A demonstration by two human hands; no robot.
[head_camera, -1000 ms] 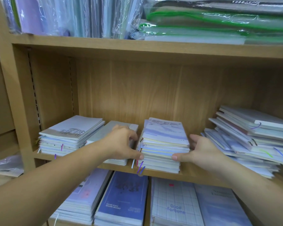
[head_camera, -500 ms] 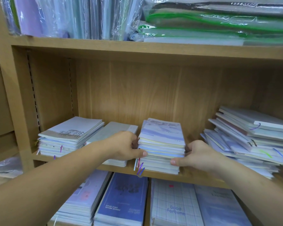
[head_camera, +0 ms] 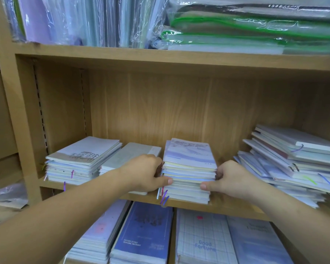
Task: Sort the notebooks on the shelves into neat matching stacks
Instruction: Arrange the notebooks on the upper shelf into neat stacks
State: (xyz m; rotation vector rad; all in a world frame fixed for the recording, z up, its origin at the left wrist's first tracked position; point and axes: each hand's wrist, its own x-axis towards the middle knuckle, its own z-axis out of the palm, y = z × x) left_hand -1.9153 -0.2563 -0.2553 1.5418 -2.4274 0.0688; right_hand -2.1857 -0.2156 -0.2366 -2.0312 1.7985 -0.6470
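A stack of pale lilac notebooks (head_camera: 190,164) stands in the middle of the wooden shelf (head_camera: 217,206). My left hand (head_camera: 145,173) grips its left side, thumb across the front edges. My right hand (head_camera: 229,178) grips the right side the same way, fingers curled behind the stack. To the left lie a low grey-covered stack (head_camera: 130,156) and a white stack with a drawn cover (head_camera: 80,161). A messy, fanned-out pile of notebooks (head_camera: 293,162) fills the right end of the shelf.
The shelf above holds plastic-wrapped folders (head_camera: 80,20) and green-zipped pouches (head_camera: 246,25). On the shelf below lie a blue notebook stack (head_camera: 143,237), a checked "Good Fortune" stack (head_camera: 202,242) and others. A wooden upright (head_camera: 17,111) bounds the left side.
Both hands have closed in on the middle stack: the right hand, open beside it a second ago, now grips its side. The stack's edges look more even.
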